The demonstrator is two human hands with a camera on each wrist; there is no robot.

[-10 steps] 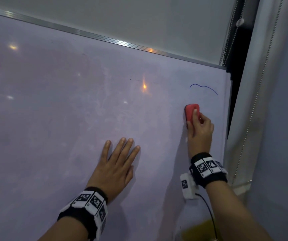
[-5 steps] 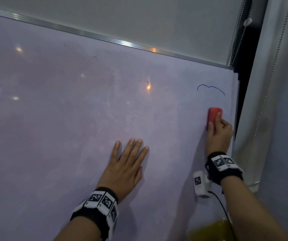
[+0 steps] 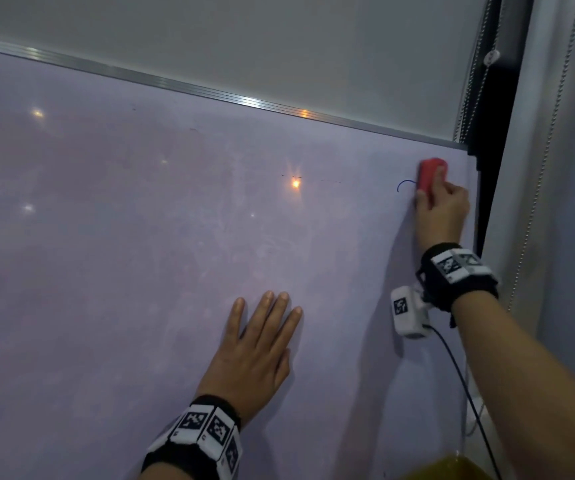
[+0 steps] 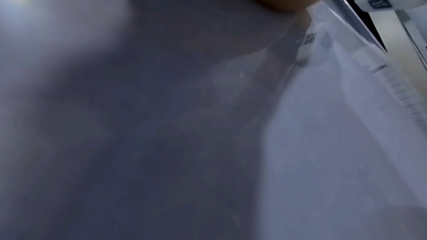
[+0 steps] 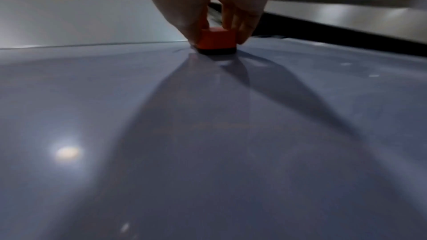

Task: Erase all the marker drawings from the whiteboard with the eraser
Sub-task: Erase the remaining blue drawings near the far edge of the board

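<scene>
The eraser [image 3: 431,176] has moved up from below the blue line [image 3: 405,185] and now covers its right part, near the upper right corner of the whiteboard [image 3: 140,271]. The right hand [image 3: 442,209] pinches the eraser: red body, black underside flat on the board. The left hand [image 3: 255,355] stays flat, fingers straight.

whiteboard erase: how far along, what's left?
Nearly done: most of the whiteboard shows only wiped smears. In hand: the right hand grips the red eraser on the blue line; a short arc shows. Left: that arc and faint dark dashes. The left hand rests flat.
</scene>
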